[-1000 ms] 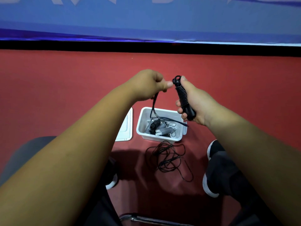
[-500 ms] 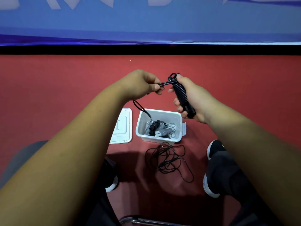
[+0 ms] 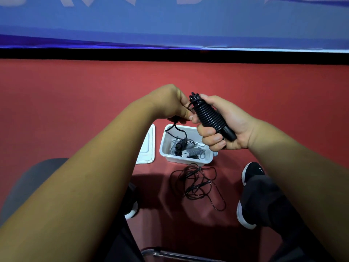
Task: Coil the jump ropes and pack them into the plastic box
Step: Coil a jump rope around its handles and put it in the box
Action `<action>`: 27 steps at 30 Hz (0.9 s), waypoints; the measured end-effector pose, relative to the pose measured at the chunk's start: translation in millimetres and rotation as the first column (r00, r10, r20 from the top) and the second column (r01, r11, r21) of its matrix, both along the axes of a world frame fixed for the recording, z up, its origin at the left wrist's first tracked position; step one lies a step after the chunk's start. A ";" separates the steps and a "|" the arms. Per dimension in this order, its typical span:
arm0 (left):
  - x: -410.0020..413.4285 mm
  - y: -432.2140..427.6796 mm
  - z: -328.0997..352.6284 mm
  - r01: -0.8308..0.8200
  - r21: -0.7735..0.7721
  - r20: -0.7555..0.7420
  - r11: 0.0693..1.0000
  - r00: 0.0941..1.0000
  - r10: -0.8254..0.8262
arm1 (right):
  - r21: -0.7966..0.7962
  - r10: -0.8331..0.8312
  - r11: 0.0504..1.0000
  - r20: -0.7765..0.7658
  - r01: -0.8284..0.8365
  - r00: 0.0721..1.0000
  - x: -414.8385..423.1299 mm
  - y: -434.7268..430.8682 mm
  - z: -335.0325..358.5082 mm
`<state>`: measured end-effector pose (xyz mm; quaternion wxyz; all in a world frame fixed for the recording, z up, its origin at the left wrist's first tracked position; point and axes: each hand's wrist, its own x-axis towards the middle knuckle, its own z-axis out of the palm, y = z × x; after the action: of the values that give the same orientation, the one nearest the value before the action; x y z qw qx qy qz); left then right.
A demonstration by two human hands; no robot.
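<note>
Wound jump rope (image 3: 208, 118), black, held above the plastic box (image 3: 186, 160). My right grip (image 3: 226, 125) curls around the handles, thumb at the top end, fingers under the lower end. My left grip (image 3: 168, 103) pinches the cord close against the bundle's left side. A second ago that cord hung long and nearly straight down into the box; half a second ago I had drawn it sideways across the top of the handles. Now the left grip sits lower and nearer, and only a short slack tail (image 3: 174, 129) droops toward the box. Where it ends among the contents, I cannot tell. Judgement: this rope is almost fully wound, and what remains is to secure the end and set the bundle down inside. The box already holds grey wound ropes (image 3: 192, 152). Its lid (image 3: 149, 148) lies just beside it on the red floor (image 3: 75, 110). One loose black rope (image 3: 194, 174) lies tangled in front of the box, not yet coiled.
</note>
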<state>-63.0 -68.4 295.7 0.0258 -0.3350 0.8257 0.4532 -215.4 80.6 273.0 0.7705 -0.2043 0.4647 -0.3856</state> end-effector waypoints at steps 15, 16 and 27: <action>8.8 -11.9 -4.3 0.165 0.021 0.153 0.986 0.974 -0.166 | 0.049 -0.236 0.969 -0.133 0.244 0.963 -9.1 -7.3 -2.1; 8.5 -13.5 -3.9 0.156 -0.045 0.156 0.987 0.977 -0.148 | 0.045 -0.217 0.974 -0.124 0.223 0.968 -8.6 -6.5 -1.7; -2.3 -3.7 -6.4 0.136 -0.150 0.011 0.979 0.991 -0.136 | -0.045 0.191 0.982 0.184 -0.185 0.964 2.5 9.1 -7.3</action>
<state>-65.3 -72.0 289.3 0.0316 -0.2791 0.8784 0.3867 -212.9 89.7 265.7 0.8410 -0.2208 0.3633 -0.3346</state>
